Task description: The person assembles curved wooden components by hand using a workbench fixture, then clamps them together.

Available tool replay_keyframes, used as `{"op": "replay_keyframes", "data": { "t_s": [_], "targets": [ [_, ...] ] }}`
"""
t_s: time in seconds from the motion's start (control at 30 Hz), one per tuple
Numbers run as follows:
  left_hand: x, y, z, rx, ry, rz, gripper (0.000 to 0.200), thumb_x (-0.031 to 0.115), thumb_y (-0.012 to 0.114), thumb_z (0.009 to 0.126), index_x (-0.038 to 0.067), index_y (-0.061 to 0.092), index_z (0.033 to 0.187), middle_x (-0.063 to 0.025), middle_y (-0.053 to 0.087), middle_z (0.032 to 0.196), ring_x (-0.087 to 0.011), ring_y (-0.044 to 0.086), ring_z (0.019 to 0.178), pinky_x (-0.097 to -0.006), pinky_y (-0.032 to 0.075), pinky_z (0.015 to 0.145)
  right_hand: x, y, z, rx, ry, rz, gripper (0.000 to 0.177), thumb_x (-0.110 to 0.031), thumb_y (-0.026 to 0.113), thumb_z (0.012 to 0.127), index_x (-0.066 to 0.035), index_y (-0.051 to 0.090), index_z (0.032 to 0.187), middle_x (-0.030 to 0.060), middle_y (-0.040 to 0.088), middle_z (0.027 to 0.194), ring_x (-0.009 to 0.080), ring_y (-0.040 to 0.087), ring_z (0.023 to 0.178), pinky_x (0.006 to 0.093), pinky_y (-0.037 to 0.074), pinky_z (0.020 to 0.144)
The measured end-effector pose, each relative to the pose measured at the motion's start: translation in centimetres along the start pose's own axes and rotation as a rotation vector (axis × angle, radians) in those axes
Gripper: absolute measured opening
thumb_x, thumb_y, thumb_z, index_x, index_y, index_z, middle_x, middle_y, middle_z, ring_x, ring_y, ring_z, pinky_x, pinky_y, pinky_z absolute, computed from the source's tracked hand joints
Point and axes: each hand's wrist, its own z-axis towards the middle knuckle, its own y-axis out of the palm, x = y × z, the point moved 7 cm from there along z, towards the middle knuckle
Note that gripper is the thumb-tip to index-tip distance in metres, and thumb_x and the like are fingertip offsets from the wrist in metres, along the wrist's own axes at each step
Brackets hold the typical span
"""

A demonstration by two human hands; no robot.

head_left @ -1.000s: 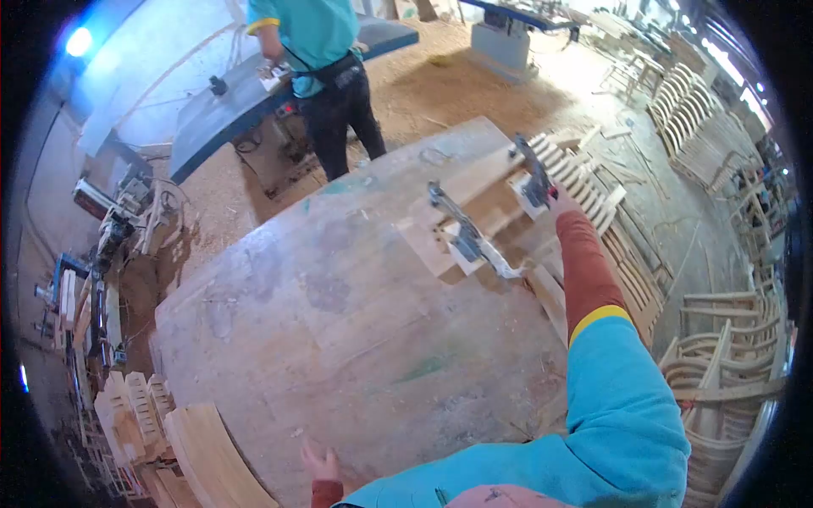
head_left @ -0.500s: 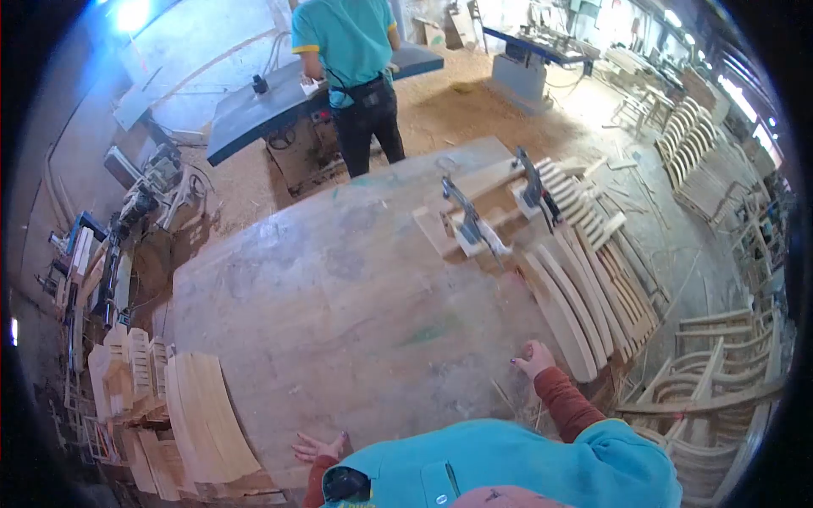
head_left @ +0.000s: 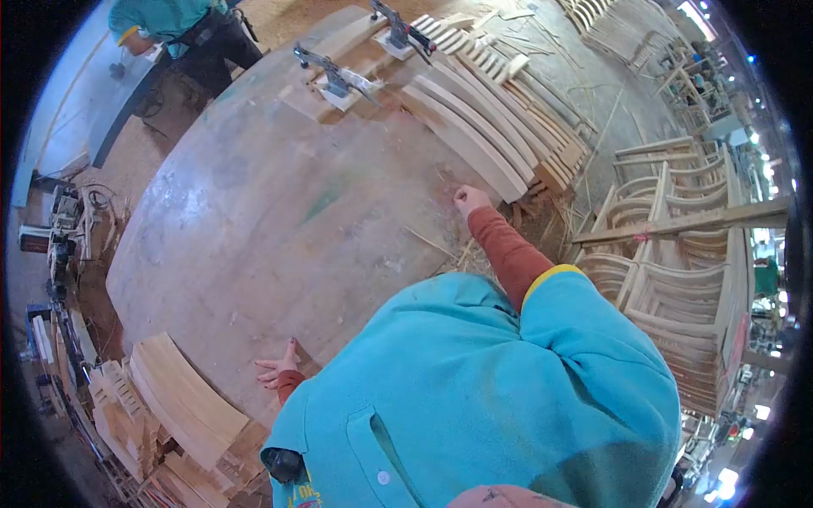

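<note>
My left hand [head_left: 279, 364] rests on the large worn tabletop [head_left: 254, 254] near its lower edge, fingers spread and holding nothing. Farther right, my right hand [head_left: 468, 199] is at the table's right side with its fingers curled together; whatever may be between them is too small to tell. Just beyond it lie long curved wooden pieces [head_left: 474, 140], side by side. A thin wood strip [head_left: 430, 242] lies on the tabletop below my right hand.
Two clamps [head_left: 334, 76] [head_left: 398, 30] stand on wood at the table's far side. Broad curved boards [head_left: 182, 398] are stacked at the lower left. Curved wooden frames [head_left: 669, 254] stand on the right. Another person [head_left: 199, 34] leans over a machine table at the upper left.
The view has tilted down and turned right, so the table and clamps appear higher and farther left. My right hand's fingers look more closed. The other person now leans forward.
</note>
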Motion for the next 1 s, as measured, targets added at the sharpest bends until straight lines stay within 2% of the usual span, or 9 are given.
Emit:
{"op": "replay_keyframes", "data": {
  "t_s": [0.1, 0.2, 0.3, 0.4, 0.53, 0.7, 0.77, 0.83, 1.0],
  "targets": [
    [0.4, -0.3, -0.6, -0.016, 0.004, -0.027, 0.139, 0.086, 0.059, 0.044, 0.02, -0.011, 0.144, -0.0301, -0.012, 0.145, -0.0468, -0.012, 0.134, -0.0549, -0.002, 0.107, -2.0, -1.6, -0.4, 0.087, -0.021, -0.026, 0.023, -0.016, 0.067, 0.072, -0.01, 0.063, 0.095, 0.0119, 0.065, 0.081, 0.0271, 0.063, 0.076, 0.0344, 0.049, 0.074],
    [0.4, -0.6, -0.9, -0.024, 0.008, -0.024, 0.14, 0.086, 0.059, 0.043, 0.02, -0.011, 0.144, -0.0297, -0.013, 0.145, -0.0468, -0.012, 0.134, -0.055, -0.002, 0.107, -2.6, -1.0, 1.0, 0.215, -0.115, -0.042, 0.032, -0.016, 0.062, 0.076, -0.014, 0.059, 0.108, 0.0111, 0.061, 0.105, 0.0282, 0.059, 0.096, 0.0404, 0.047, 0.082],
    [0.2, 0.1, 0.1, -0.008, 0.029, -0.043, 0.14, 0.086, 0.06, 0.043, 0.02, -0.012, 0.144, -0.0288, -0.014, 0.145, -0.0467, -0.012, 0.134, -0.0556, -0.002, 0.107, -8.5, -2.8, -0.6, 0.126, -0.2, -0.502, 0.043, -0.02, 0.056, 0.083, -0.018, 0.048, 0.125, 0.0075, 0.045, 0.131, 0.0323, 0.041, 0.121, 0.0507, 0.04, 0.092],
    [-0.3, 0.8, 1.6, 0.023, 0.028, -0.039, 0.14, 0.085, 0.06, 0.044, 0.02, -0.013, 0.144, -0.0279, -0.015, 0.145, -0.0462, -0.012, 0.134, -0.0563, -0.002, 0.106, -9.0, -0.6, 0.8, -0.043, -0.241, -0.583, 0.047, -0.028, 0.048, 0.088, -0.02, 0.038, 0.133, 0.0021, 0.031, 0.142, 0.0346, 0.024, 0.131, 0.0597, 0.032, 0.096],
    [-0.4, -0.5, 0.8, 0.009, 0.066, 0.011, 0.139, 0.086, 0.059, 0.045, 0.019, -0.013, 0.143, -0.0276, -0.015, 0.145, -0.0454, -0.012, 0.135, -0.0554, -0.001, 0.107, -8.3, 0.6, 1.8, -0.161, -0.225, -0.659, 0.048, -0.034, 0.041, 0.09, -0.017, 0.036, 0.135, 0.0014, 0.033, 0.142, 0.0326, 0.025, 0.132, 0.0598, 0.03, 0.098],
    [-1.0, 0.5, 4.4, 0.145, 0.099, 0.07, 0.138, 0.085, 0.059, 0.045, 0.021, -0.014, 0.143, -0.026, -0.015, 0.146, -0.0452, -0.012, 0.135, -0.0559, -0.001, 0.107, -6.8, -1.5, -4.0, -0.216, -0.297, -0.739, 0.05, -0.035, 0.04, 0.09, -0.012, 0.037, 0.134, 0.0032, 0.033, 0.142, 0.0293, 0.024, 0.132, 0.0585, 0.029, 0.098],
    [-1.3, 1.2, 5.2, 0.115, 0.105, 0.058, 0.138, 0.085, 0.059, 0.045, 0.022, -0.014, 0.143, -0.0253, -0.015, 0.146, -0.045, -0.012, 0.135, -0.0564, -0.001, 0.107, -4.6, -2.4, -7.2, -0.168, -0.269, -0.733, 0.051, -0.037, 0.043, 0.088, -0.011, 0.041, 0.132, 0.0073, 0.032, 0.142, 0.0287, 0.027, 0.131, 0.0579, 0.03, 0.096],
    [-0.9, 0.4, 3.9, 0.072, 0.114, 0.071, 0.137, 0.085, 0.058, 0.046, 0.021, -0.015, 0.143, -0.0258, -0.015, 0.146, -0.0434, -0.011, 0.136, -0.0559, -0.001, 0.107, -4.3, -4.4, -10.9, -0.084, -0.205, -0.885, 0.048, -0.039, 0.052, 0.083, -0.012, 0.05, 0.123, 0.0093, 0.042, 0.132, 0.0287, 0.034, 0.125, 0.0563, 0.033, 0.092],
    [0.1, -1.6, 0.8, 0.012, 0.089, 0.052, 0.138, 0.086, 0.057, 0.047, 0.019, -0.015, 0.143, -0.0271, -0.014, 0.146, -0.0399, -0.01, 0.137, -0.0542, -0.002, 0.108, -6.7, -1.8, -12.3, -0.154, -0.269, -0.33, 0.038, -0.033, 0.066, 0.075, -0.013, 0.057, 0.105, 0.0087, 0.055, 0.103, 0.0294, 0.05, 0.102, 0.044, 0.042, 0.083]
  ]
}}
